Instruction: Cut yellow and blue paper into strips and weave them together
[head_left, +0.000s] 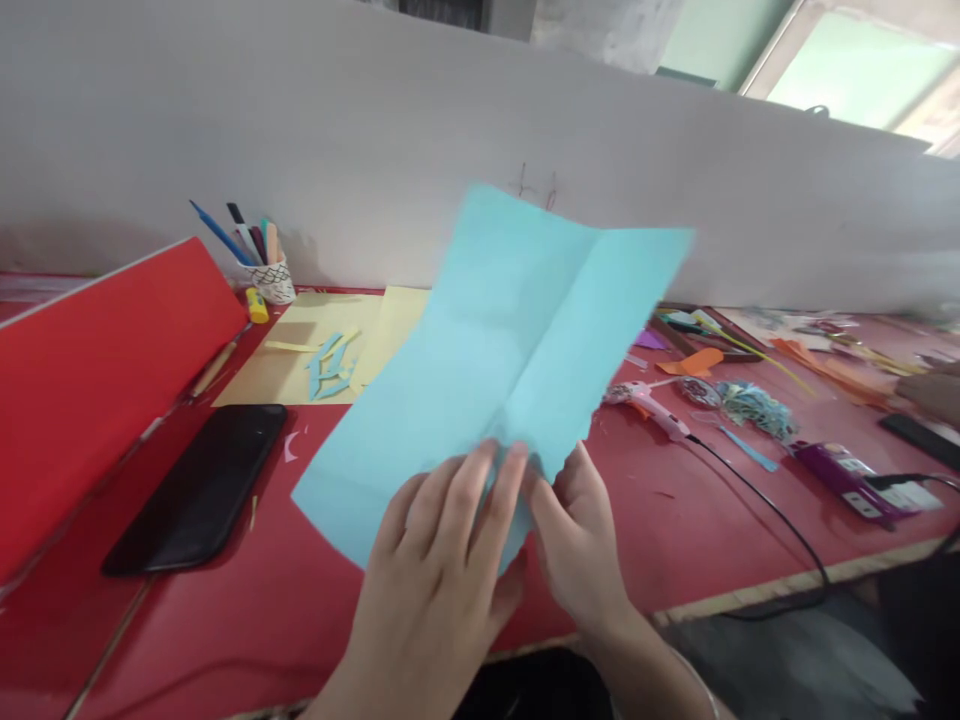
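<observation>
A large sheet of light blue paper (465, 340) is held up at a slant over the red table (292, 630). One crease runs lengthwise through it, and its right part bends up along that line. My left hand (442, 540) lies over the near part of the sheet, fingertips on the crease, with the thumb low at the near edge. At the lower right edge, my right hand (574, 530) pinches the paper between thumb and curled fingers. The blue paper hides part of the yellow paper (247, 375) behind it, where several blue and yellow scraps (330, 365) lie.
On the left are a red board (112, 370), a black phone (199, 490) and a pen cup (271, 280). To the right lie a pink glue gun (652, 408), a purple power strip (851, 480) and a trailing cord (765, 500). Another person's hand (934, 395) shows at far right.
</observation>
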